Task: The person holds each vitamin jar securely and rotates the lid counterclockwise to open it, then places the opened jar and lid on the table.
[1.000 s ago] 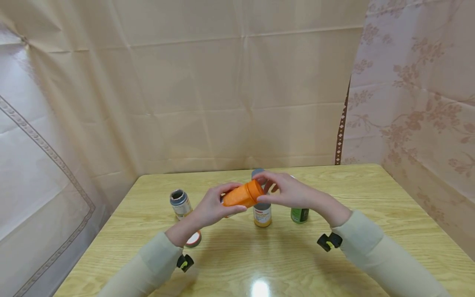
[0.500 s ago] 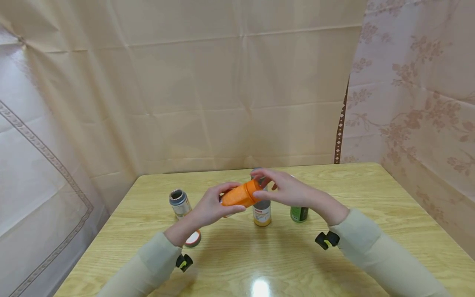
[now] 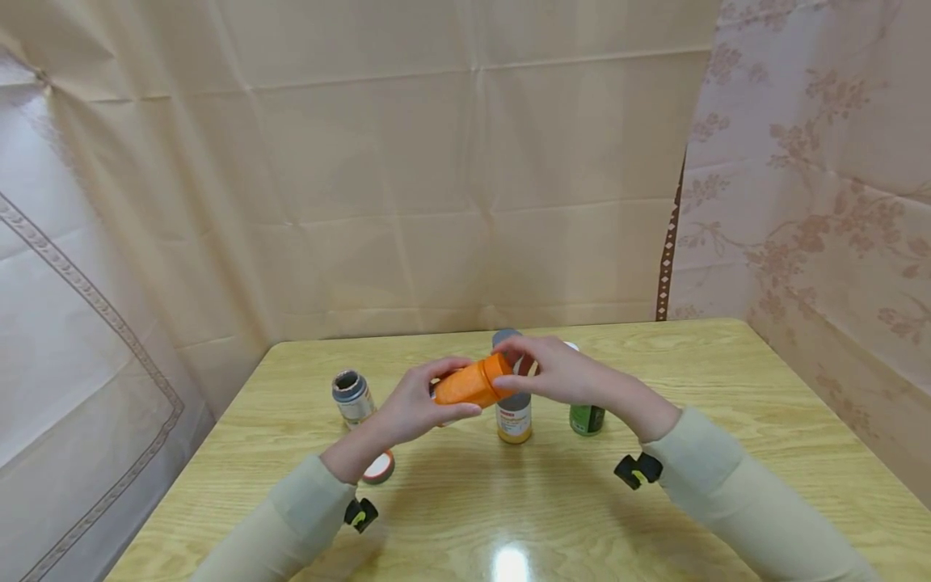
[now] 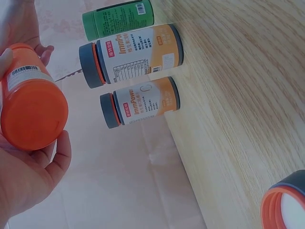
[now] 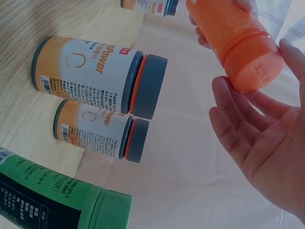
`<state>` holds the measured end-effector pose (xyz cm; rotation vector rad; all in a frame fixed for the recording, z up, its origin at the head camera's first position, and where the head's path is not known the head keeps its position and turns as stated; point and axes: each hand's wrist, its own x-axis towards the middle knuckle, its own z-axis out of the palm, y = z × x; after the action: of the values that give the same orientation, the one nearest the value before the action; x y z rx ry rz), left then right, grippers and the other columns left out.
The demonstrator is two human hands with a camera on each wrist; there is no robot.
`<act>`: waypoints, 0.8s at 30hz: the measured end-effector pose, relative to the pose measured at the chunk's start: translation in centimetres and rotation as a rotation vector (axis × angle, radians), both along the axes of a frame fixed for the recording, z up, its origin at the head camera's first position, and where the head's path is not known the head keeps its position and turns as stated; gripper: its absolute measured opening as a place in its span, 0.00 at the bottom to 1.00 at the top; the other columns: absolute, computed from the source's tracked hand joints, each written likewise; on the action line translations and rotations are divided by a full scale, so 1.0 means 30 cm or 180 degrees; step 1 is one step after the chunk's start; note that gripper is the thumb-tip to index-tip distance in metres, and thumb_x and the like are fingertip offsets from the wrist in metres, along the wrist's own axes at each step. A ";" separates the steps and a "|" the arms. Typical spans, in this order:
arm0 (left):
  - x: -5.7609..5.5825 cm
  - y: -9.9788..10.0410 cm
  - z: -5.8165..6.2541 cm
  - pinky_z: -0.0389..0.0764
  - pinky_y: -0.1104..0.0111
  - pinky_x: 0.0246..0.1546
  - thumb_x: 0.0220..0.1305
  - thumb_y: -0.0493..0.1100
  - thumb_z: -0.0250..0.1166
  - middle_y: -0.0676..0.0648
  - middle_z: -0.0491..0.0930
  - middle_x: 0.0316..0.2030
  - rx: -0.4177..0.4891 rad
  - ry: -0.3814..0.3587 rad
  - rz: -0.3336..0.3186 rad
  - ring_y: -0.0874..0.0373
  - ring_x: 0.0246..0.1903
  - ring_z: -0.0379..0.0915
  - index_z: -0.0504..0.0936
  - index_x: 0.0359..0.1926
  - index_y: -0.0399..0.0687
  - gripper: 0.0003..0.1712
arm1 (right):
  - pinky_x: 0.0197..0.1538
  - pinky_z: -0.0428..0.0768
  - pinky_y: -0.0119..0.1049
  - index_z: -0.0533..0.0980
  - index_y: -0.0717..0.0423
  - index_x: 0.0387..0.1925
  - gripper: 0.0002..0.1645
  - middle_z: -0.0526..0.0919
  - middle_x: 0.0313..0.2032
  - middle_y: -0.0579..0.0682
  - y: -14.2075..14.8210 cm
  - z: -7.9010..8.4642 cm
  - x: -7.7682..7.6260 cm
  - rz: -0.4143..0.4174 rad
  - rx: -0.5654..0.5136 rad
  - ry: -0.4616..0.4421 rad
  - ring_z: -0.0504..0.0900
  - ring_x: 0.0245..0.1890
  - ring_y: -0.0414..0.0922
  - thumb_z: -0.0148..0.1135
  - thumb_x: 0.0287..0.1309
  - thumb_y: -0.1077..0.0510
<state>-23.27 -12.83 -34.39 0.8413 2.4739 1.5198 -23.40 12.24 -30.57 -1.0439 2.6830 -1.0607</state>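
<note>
An orange bottle (image 3: 464, 386) is held tilted above the table, its base towards my left hand (image 3: 416, 408). That hand grips the bottle's body, thumb along the near side. My right hand (image 3: 563, 372) is at the orange cap (image 5: 252, 67): thumb on one edge, fingertips on the opposite edge, the palm apart from the cap's face. The cap sits on the bottle. Below and behind the hands stand two capped white-and-yellow supplement bottles, a larger one (image 4: 136, 55) and a smaller one (image 4: 143, 101).
A green bottle (image 3: 586, 420) stands right of these, partly behind my right forearm. At left is an uncapped grey-necked bottle (image 3: 352, 396), and a lid (image 3: 378, 467) lies inside-up near my left wrist. Curtains hang behind the wooden table (image 3: 698, 501).
The right fingers and thumb have shifted around the cap, lifting a little and then closing in on its edge again. The left hand and the orange bottle stay almost still.
</note>
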 end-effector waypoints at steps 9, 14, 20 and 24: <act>0.002 -0.001 -0.001 0.82 0.59 0.28 0.54 0.47 0.75 0.46 0.78 0.46 0.0009 -0.0050 -0.0010 0.48 0.37 0.76 0.76 0.60 0.52 0.32 | 0.49 0.78 0.45 0.70 0.55 0.61 0.31 0.79 0.46 0.44 0.009 0.002 0.015 0.0088 -0.0093 0.0027 0.77 0.43 0.42 0.68 0.59 0.49; 0.003 -0.003 0.000 0.81 0.59 0.28 0.54 0.47 0.75 0.46 0.77 0.46 -0.0021 -0.0066 0.0001 0.48 0.37 0.76 0.76 0.60 0.52 0.32 | 0.50 0.77 0.52 0.70 0.55 0.61 0.34 0.79 0.49 0.45 0.012 -0.004 0.016 0.0212 -0.0199 0.0146 0.78 0.46 0.43 0.71 0.56 0.51; 0.003 -0.005 -0.002 0.81 0.59 0.28 0.54 0.47 0.75 0.46 0.78 0.45 -0.0026 -0.0045 -0.0002 0.48 0.36 0.76 0.76 0.60 0.52 0.32 | 0.47 0.76 0.49 0.69 0.54 0.62 0.35 0.78 0.50 0.46 0.015 -0.011 0.015 0.0254 -0.0199 0.0324 0.77 0.48 0.45 0.73 0.54 0.56; 0.003 -0.007 -0.003 0.81 0.59 0.29 0.54 0.47 0.75 0.46 0.78 0.46 -0.0041 -0.0048 0.0007 0.48 0.37 0.76 0.76 0.60 0.52 0.32 | 0.48 0.76 0.50 0.68 0.55 0.63 0.36 0.77 0.54 0.49 0.015 -0.010 0.016 0.0262 -0.0195 0.0316 0.77 0.49 0.47 0.73 0.54 0.55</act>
<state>-23.19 -13.05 -34.47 0.8224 2.4720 1.5037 -22.92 12.68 -30.88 -1.2383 2.6719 -1.1109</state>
